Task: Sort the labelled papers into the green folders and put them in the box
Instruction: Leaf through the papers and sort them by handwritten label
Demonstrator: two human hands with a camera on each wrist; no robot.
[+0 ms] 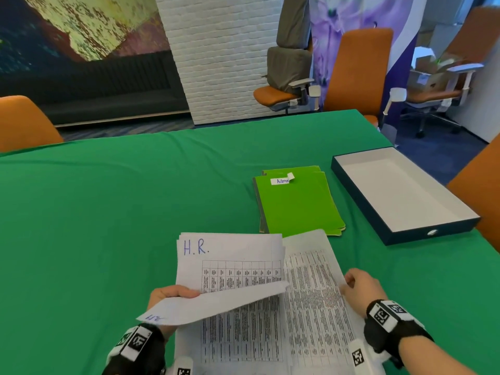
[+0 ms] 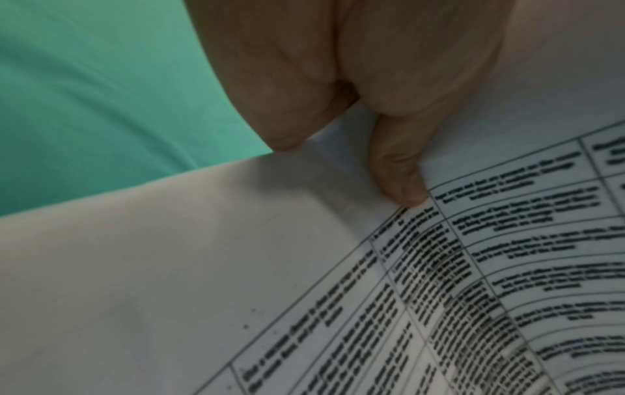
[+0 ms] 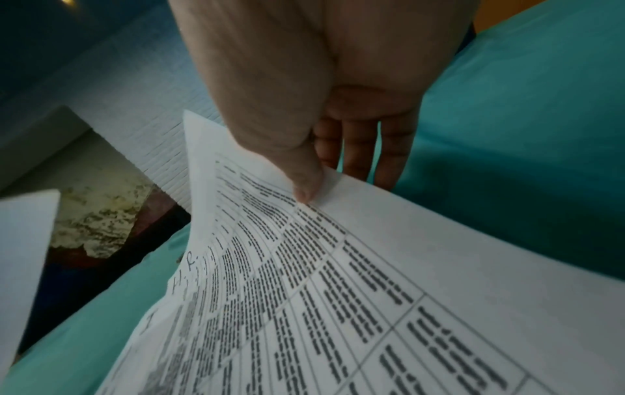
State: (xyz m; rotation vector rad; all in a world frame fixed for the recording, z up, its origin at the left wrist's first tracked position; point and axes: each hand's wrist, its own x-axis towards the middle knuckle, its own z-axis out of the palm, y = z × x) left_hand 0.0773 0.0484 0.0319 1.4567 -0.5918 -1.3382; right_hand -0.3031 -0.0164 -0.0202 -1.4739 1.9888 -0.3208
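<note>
A stack of printed papers [image 1: 230, 266] with "H.R." handwritten on top lies near the table's front edge. My left hand [image 1: 169, 295] pinches the left side of the stack, and one sheet [image 1: 216, 303] curls over toward me. My left thumb [image 2: 402, 181] presses on the paper. My right hand [image 1: 359, 289] pinches the right edge of a separate printed sheet [image 1: 316, 288], thumb [image 3: 304, 184] on top and fingers [image 3: 358, 157] below. Green folders [image 1: 297, 203] lie stacked beyond the papers, the top one labelled "Admin". An empty dark box [image 1: 400, 193] with a white inside sits to their right.
A green cloth [image 1: 108, 198] covers the table. Orange chairs stand at the far left [image 1: 24, 123], behind the table [image 1: 357, 69] and at the right edge [image 1: 479, 190]. A white brick pillar [image 1: 221, 55] rises behind.
</note>
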